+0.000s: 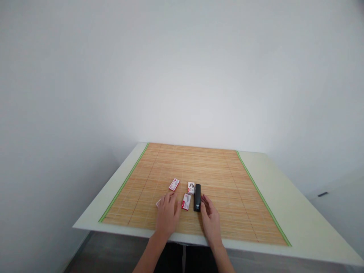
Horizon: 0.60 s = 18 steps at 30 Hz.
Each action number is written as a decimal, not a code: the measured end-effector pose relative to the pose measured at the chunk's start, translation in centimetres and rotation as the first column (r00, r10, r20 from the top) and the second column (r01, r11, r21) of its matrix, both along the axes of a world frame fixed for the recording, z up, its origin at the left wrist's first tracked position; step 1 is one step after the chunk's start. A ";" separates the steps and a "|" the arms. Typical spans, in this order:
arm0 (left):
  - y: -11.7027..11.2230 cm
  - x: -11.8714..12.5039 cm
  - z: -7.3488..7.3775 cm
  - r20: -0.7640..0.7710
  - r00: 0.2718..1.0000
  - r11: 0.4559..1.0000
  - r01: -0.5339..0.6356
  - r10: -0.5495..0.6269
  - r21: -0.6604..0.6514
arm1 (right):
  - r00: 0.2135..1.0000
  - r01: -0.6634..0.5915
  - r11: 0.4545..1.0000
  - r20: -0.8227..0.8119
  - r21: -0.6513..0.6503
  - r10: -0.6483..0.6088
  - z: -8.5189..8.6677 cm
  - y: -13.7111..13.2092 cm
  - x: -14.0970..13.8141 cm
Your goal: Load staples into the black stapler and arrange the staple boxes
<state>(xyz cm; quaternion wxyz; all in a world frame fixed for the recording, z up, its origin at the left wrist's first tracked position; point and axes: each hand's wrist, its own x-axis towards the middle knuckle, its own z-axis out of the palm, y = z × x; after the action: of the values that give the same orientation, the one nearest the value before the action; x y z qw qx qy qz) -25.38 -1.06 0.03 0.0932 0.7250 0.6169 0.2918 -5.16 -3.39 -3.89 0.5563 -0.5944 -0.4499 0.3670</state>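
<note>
Left hand (167,212), fingers loosely spread, partly covers a box (158,203); three cartons (186,201), twelve to two o'clock, contents hidden, print unreadable; right hand (211,220), thumb parted, beside black stapler (197,198)

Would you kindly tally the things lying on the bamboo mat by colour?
White and red boxes: 3
Black stapler: 1
Pale thing, mostly hidden by the left hand: 1
Total: 5
</note>
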 end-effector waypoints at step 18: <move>0.0 4.6 -0.8 -0.025 0.999 0.990 0.025 -0.029 -0.136 | 0.890 0.018 1.000 0.456 0.024 -0.027 1.8 1.1 -0.3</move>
<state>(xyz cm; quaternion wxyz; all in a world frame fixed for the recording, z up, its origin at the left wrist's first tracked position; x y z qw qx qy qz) -20.79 -1.06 -0.77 0.1378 0.7292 0.6267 0.2379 -5.45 -2.30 -2.11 0.4452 -0.6638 -0.5643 0.2066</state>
